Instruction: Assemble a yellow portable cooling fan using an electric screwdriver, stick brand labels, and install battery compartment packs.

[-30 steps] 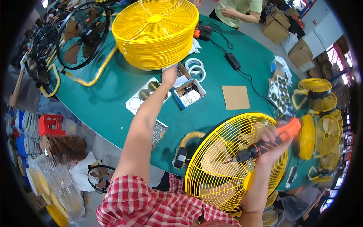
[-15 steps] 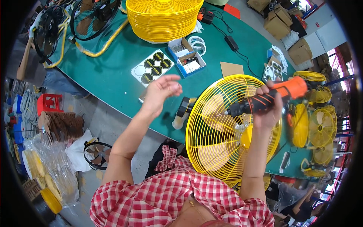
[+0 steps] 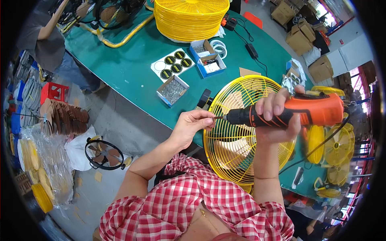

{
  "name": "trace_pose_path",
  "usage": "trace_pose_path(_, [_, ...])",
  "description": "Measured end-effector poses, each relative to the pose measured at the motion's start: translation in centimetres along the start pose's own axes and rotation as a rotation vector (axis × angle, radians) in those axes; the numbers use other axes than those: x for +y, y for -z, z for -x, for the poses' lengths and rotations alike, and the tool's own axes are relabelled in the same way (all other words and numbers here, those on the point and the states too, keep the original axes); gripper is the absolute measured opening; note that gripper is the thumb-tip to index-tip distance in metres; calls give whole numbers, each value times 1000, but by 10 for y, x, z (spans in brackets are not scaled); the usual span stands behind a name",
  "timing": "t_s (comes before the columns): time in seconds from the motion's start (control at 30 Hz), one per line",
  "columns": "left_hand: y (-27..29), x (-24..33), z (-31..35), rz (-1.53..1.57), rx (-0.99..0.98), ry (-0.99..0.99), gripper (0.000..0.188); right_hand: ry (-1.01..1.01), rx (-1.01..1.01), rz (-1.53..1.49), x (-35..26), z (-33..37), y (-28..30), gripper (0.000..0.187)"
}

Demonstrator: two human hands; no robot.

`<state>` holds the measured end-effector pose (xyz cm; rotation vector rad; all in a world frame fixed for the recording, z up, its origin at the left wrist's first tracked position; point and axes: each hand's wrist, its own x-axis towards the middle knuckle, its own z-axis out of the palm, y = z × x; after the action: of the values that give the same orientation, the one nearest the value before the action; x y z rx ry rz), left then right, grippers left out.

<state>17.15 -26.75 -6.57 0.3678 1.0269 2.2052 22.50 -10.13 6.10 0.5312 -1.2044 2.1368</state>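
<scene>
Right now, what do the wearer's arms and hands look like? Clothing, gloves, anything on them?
Both hands bare: left hand, right hand. No gloves; no rings or watch visible. Forearms uncovered. Short sleeves of a red-and-white checked shirt end above the elbows.

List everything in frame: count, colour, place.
Electric screwdriver: 1, orange and black, in right hand, bit pointing at left fingertips.
Fan guard: 1, yellow wire, under both hands at table edge.
Stack of fan guards: 1 stack, yellow, far end of table.
Table: 1, green.
Box of screws: 1, grey card, near table edge.
Blue bins: 2, beyond the screws.
Badge sheet: 1, white with round black badges, left of bins.
Tape rolls: about 2, white, by bins.
Black fan guard: 1, on the floor, left.
Red stool: 1, floor, left.
Cardboard boxes: several, brown, top right.
Other person: 1, top left.
Left hand: pinches something small at the bit tip.
Right hand: grips screwdriver.
</scene>
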Motion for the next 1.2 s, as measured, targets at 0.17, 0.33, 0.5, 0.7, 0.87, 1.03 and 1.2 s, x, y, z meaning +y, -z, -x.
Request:
trace_pose_path(0.17, [0, 3, 6, -50, -9, -33, 13, -36, -75, -59, 6, -1, 0, 53])
trace_pose_path(0.33, [3, 12, 2, -58, -68, 200, 14, -116, -301, -199, 14, -11, 13, 55])
trace_pose_path(0.5, [14, -2, -23, -668, 61, -318, 14, -87, -267, 22, 34, -17, 16, 52])
trace_pose_path(0.7, [11, -21, -38, -1231, 265, -684, 23, -124, -171, 138, 57, -12, 28, 49])
trace_pose_path(0.87, [13, -32, -33, -1347, 304, -619, 32, -180, -166, 291, 68, -10, 36, 49])
trace_pose_path(1.03, [17, -35, -33, -1318, 277, -600, 44, -238, -174, 296, 76, -6, 40, 49])
trace_pose_path(1.2, [31, -40, -37, -1190, 213, -589, 43, -201, -364, 514, 80, -9, 41, 53])
